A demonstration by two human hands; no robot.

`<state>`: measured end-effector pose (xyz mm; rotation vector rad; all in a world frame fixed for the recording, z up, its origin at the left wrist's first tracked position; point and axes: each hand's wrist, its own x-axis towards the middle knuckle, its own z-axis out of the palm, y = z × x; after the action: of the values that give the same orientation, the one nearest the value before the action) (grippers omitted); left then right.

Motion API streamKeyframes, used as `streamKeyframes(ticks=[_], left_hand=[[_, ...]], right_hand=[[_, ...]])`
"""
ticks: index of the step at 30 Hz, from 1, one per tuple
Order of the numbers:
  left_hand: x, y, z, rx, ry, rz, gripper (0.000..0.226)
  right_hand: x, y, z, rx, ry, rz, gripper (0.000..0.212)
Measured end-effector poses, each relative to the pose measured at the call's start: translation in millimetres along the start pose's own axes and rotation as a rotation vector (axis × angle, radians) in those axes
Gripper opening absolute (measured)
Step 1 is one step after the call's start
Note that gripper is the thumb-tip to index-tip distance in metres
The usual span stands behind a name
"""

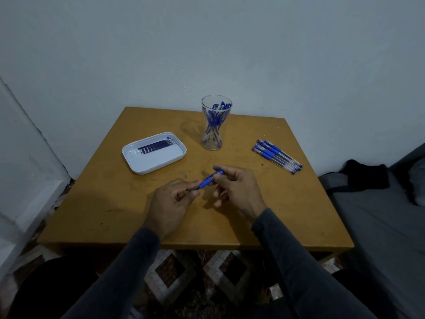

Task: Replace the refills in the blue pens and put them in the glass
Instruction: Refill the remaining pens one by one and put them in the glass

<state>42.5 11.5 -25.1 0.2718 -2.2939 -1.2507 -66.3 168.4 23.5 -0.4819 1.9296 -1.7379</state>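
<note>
Fingers (pixel 215 178) of the right hand (pixel 239 192) are curled round the upper barrel of a blue pen (pixel 208 179), thumb and forefinger pinching it near its clip end, while the thumb and forefinger of the left hand (pixel 170 203) are pinched on the lower, tip end just past the blue rubber grip. The pen is held between both hands above the middle of the wooden table (pixel 287 215), its long axis running diagonally from lower left, at the left hand, to upper right, at the right hand. Whether the barrel is already unscrewed cannot be told, since the joint is hidden by the fingers.

The step in hand is judged to be the twisting apart or closing of the barrel, with each hand set on one half.

The white tray (pixel 158 165) holding the loose refills (pixel 155 145) is seen to the left, nearer the left hand; the clear glass (pixel 215 137), already stocked with several blue pens, is placed straight ahead beyond the hands. A row of capped pens (pixel 277 156) is laid well apart to the right, nearer the right hand, and is judged still to be awaiting new refills.
</note>
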Motion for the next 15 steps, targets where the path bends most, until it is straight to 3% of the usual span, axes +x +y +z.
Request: streamKeyframes(ticks=[15], left_hand=[[-1.0,2.7,-1.9,0.071,-0.014,0.014,0.032]], right_hand=[[-4.9,2.8,9.3,0.119,-0.042,0.015,0.041]])
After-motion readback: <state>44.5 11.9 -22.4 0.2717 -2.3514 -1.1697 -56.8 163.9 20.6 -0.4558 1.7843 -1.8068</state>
